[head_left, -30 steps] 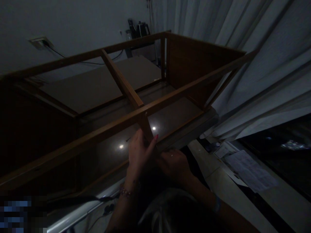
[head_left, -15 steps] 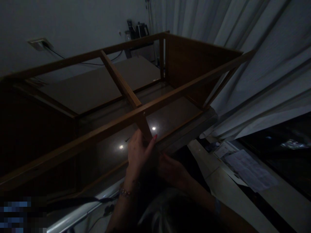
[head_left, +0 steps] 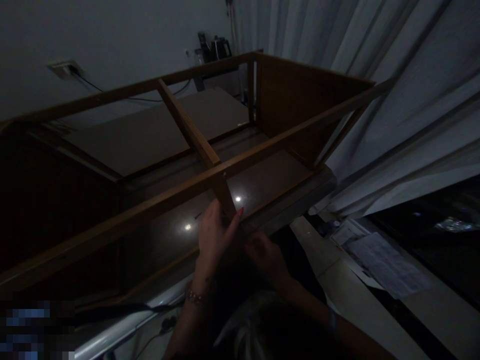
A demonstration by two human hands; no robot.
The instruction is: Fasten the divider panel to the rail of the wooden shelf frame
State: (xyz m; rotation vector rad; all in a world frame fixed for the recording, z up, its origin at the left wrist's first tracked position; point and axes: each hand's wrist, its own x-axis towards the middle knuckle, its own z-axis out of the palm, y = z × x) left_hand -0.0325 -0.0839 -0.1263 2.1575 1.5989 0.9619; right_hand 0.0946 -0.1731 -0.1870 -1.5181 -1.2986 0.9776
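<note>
A brown wooden furniture frame (head_left: pixel 168 200) fills the middle of the dim view, with a dark panel at each end. My left hand (head_left: pixel 215 230) is closed round the lower part of a short wooden upright (head_left: pixel 224 195), its thumb on the near side. That upright runs down from the front rail to the frame's lower edge. Just right of and below it, my right hand (head_left: pixel 266 255) has its fingers curled together near the lower edge. Whatever those fingers pinch, if anything, is lost in shadow. A crossbar (head_left: pixel 189 125) spans from the back rail to the front rail.
Pale curtains (head_left: pixel 405 105) hang on the right. Papers (head_left: pixel 388 262) lie by the tiled floor (head_left: pixel 337 280). A kettle (head_left: pixel 220 48) stands behind the frame. A cord runs from a wall socket (head_left: pixel 64 70). A shiny metal tube (head_left: pixel 131 322) lies at the lower left.
The fingers of my right hand have shifted slightly and turned a little. My left hand keeps its hold on the upright. The view has moved very slightly.
</note>
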